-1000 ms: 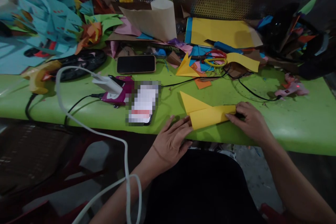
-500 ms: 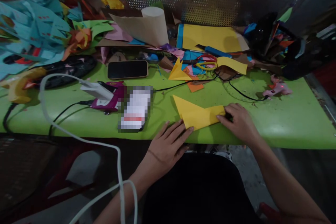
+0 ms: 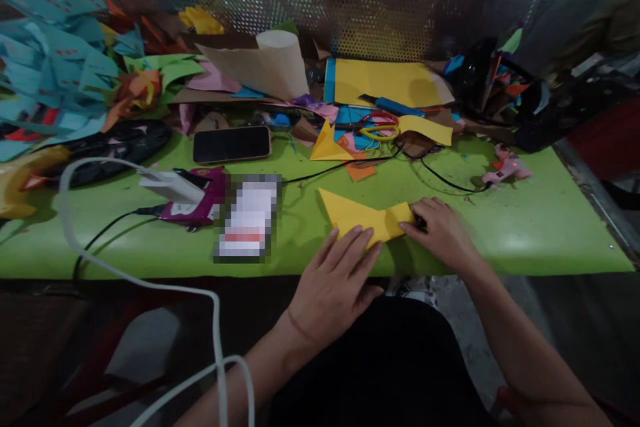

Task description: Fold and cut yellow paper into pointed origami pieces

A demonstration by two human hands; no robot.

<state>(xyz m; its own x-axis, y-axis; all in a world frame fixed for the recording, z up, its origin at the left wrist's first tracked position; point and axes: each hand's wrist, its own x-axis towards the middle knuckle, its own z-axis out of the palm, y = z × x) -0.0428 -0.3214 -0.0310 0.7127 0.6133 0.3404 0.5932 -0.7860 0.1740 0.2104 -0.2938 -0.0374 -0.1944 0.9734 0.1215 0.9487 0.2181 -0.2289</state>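
With the left hand [image 3: 333,287], open and palm down, pressing fingertips on the near edge of a folded yellow paper [image 3: 365,215], flat near the front of the green tabletop [image 3: 550,233]. With the right hand [image 3: 440,230], gripping the right end between thumb and fingers. Just left, a lit phone [image 3: 249,217], pixelated; behind it, a dark-screened phone [image 3: 232,145]. Farther left, a magenta power block [image 3: 213,195] with a white charger [image 3: 171,185]; from there, a white cable [image 3: 150,283] over the front edge and across the view of the left forearm. Beyond the paper, a black cord [image 3: 345,163], a small yellow fold [image 3: 327,145], yellow-and-red scissors handles [image 3: 383,127] among scraps, and a blue cutter [image 3: 400,107] on yellow sheets [image 3: 390,80]. Well to the right, a pink device [image 3: 510,170] with a red light. At back left, heaped turquoise paper [image 3: 60,60].
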